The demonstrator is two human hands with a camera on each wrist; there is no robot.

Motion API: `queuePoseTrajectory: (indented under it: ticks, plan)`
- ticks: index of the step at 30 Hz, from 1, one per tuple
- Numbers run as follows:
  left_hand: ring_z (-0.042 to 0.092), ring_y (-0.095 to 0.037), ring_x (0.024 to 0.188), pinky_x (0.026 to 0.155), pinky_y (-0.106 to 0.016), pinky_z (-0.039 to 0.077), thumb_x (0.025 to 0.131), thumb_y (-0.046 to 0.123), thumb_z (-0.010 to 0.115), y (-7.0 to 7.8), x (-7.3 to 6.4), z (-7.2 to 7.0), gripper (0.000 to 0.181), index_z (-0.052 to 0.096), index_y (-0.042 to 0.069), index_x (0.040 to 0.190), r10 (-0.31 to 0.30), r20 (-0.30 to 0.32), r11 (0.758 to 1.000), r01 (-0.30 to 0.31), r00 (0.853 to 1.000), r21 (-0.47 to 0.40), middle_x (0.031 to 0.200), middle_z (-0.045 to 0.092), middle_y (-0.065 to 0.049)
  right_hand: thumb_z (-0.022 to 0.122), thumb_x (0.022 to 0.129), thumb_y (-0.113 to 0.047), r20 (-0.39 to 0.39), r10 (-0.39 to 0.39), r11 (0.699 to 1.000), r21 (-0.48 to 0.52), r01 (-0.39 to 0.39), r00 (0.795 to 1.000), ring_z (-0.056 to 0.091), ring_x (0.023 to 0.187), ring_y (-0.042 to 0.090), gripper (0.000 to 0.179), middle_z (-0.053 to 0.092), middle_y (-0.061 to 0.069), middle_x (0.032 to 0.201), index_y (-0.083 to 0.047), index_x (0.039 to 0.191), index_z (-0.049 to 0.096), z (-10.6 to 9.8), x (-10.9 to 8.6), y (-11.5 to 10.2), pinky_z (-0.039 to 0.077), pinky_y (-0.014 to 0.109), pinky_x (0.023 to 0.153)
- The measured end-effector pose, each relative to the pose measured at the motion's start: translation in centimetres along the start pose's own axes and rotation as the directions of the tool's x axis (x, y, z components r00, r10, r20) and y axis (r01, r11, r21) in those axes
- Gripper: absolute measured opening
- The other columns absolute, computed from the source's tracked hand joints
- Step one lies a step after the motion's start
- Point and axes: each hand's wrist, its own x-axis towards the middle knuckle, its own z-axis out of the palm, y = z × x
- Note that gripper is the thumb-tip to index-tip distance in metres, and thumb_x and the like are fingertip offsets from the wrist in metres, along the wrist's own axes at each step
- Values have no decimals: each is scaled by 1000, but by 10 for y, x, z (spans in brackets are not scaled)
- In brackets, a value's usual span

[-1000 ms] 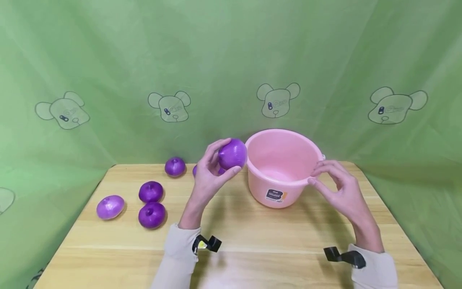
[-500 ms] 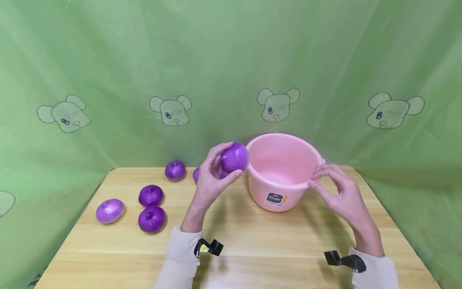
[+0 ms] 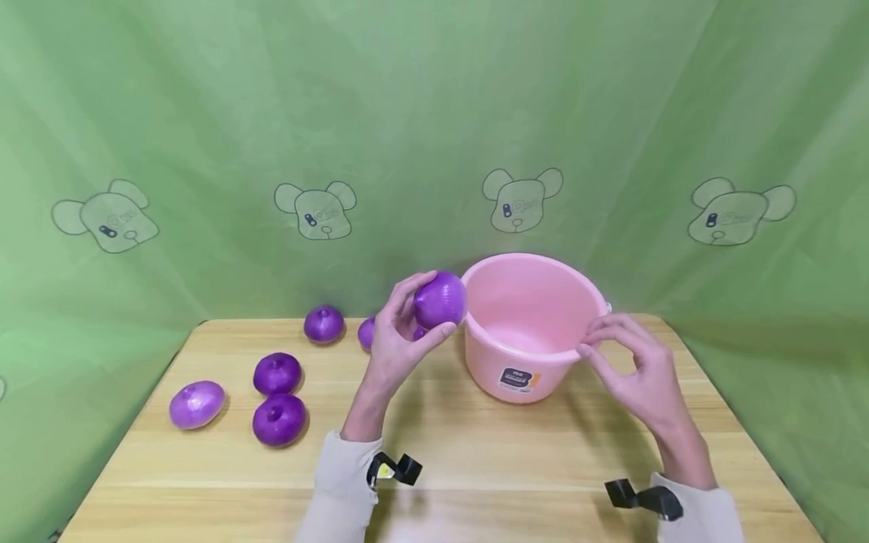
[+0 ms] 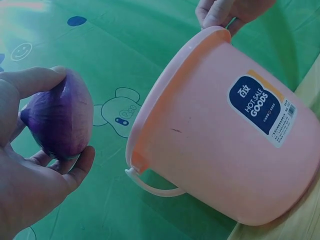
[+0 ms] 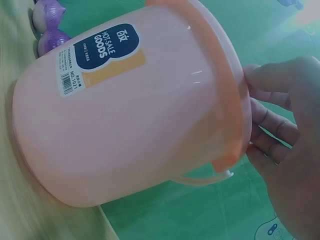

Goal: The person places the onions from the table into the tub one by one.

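My left hand (image 3: 390,347) holds a purple onion (image 3: 441,299) between thumb and fingers, in the air at the left rim of a pink bucket (image 3: 483,362). In the left wrist view a gap shows between this onion (image 4: 67,115) and the bucket (image 4: 200,135). On the right, my right hand (image 3: 641,369) pinches the bucket's rim between thumb and fingers. The right wrist view shows the fingers (image 5: 272,125) at that rim. The bucket stands upright, its label (image 3: 517,379) facing me. The visible part of its inside holds nothing.
Left on the wooden table (image 3: 475,467) lie a light purple onion (image 3: 197,405) and two darker onions (image 3: 277,373) touching each other. Farther back sits another onion (image 3: 323,324). More purple (image 3: 366,332) shows partly behind my left hand. A green curtain (image 3: 407,113) hangs behind the table.
The head view has tilted a little, so the whole scene sits slightly lower. Both hands keep their holds, on the onion and on the bucket's rim.
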Motion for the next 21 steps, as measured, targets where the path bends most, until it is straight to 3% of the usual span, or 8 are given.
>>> queuePoseTrajectory:
  ticks: [5, 10, 18, 21]
  plan:
    - [50, -31, 136, 111, -43, 47, 79, -7, 80, -1, 2, -1, 72, 55, 11, 144, 1, 8, 1000, -1, 1000, 2, 149, 45, -6, 73, 69, 29, 6, -9, 991, 134, 8, 1000, 61, 107, 23, 32, 68, 14, 106, 8, 92, 72, 0, 1, 1, 39, 31, 117]
    - [51, -29, 137, 112, -42, 46, 80, -6, 80, -2, 1, -2, 71, 56, 12, 144, -15, 6, 1000, 15, 1000, 4, 149, 46, -4, 70, 70, 31, 31, 31, 967, 251, -38, 999, 59, 111, 25, 31, 67, 17, 107, 12, 94, 70, -1, -2, 3, 34, 31, 120]
    - [50, -30, 137, 111, -43, 47, 80, -6, 80, 0, 0, -2, 72, 56, 13, 144, -17, 2, 1000, 17, 1000, -5, 150, 45, -5, 70, 72, 30, 45, 28, 961, 272, -40, 999, 58, 113, 25, 30, 66, 19, 109, 11, 96, 70, -1, -2, 4, 34, 31, 120]
    - [51, -28, 137, 111, -42, 47, 79, -6, 80, -1, 0, -2, 72, 56, 13, 144, -23, 4, 1000, 23, 1000, -4, 150, 45, -4, 71, 73, 30, 57, 66, 963, 259, -79, 996, 58, 113, 25, 31, 66, 17, 109, 11, 96, 70, -2, -2, 2, 33, 31, 121]
